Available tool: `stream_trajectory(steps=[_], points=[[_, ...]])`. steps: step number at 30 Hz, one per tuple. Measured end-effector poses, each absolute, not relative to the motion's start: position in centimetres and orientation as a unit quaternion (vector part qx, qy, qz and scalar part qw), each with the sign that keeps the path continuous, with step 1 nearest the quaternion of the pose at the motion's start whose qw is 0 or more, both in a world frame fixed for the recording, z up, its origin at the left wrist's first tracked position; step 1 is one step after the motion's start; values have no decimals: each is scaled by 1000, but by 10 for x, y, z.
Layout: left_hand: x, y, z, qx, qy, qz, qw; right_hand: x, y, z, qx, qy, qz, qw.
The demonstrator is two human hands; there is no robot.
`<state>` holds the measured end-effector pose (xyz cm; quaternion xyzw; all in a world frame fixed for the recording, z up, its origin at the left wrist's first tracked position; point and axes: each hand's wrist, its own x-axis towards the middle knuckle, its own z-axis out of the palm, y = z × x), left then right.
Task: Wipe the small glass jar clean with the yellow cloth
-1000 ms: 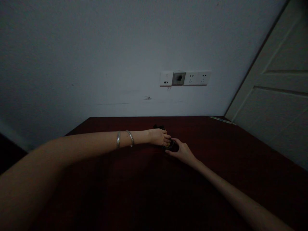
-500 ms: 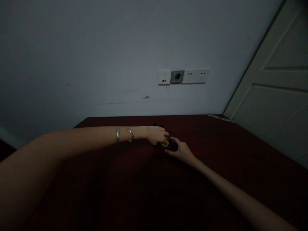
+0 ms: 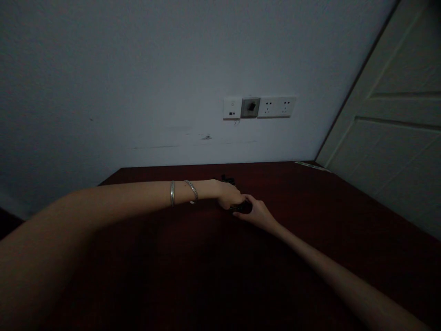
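Both my arms reach far forward over a dark red-brown table point(image 3: 344, 230). My left hand point(image 3: 228, 195), with two silver bangles point(image 3: 182, 192) on its wrist, is closed over a small dark object point(image 3: 243, 208) lying on the table. My right hand point(image 3: 258, 214) meets it from the right, its fingers curled around the same object. The room is dim and the object is mostly hidden by the fingers. Another small dark thing point(image 3: 225, 177) lies just behind my left hand.
A pale wall rises behind the table, with a row of white sockets and a grey switch plate point(image 3: 259, 107). A light panelled door point(image 3: 396, 133) stands at the right. A thin light strip point(image 3: 308, 165) lies at the table's back right corner.
Both hands stay together on the small dark object. A yellowish part of it showed half a second ago and is now covered. The view has shifted slightly.
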<state>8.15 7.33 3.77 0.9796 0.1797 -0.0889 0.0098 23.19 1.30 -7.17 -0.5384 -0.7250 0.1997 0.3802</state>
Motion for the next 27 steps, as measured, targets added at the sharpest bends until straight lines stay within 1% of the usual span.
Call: stream_trajectory(steps=[4,8,14,18,24,27], points=[[87,69,46,970,173,-167,32,229,12,-70,-541,-723,210,376],[91,70,53,962,180,-194,70,228,11,-68,-547,-718,218,372],[93,78,62,938,208,-220,171,229,9,-64,-547,-719,217,369],[89,82,62,929,231,-201,210,227,8,-66,-554,-719,206,366],[82,93,54,923,263,-145,240,227,7,-71,-549,-723,199,369],[73,100,56,919,270,-116,261,224,5,-69,-544,-725,201,372]])
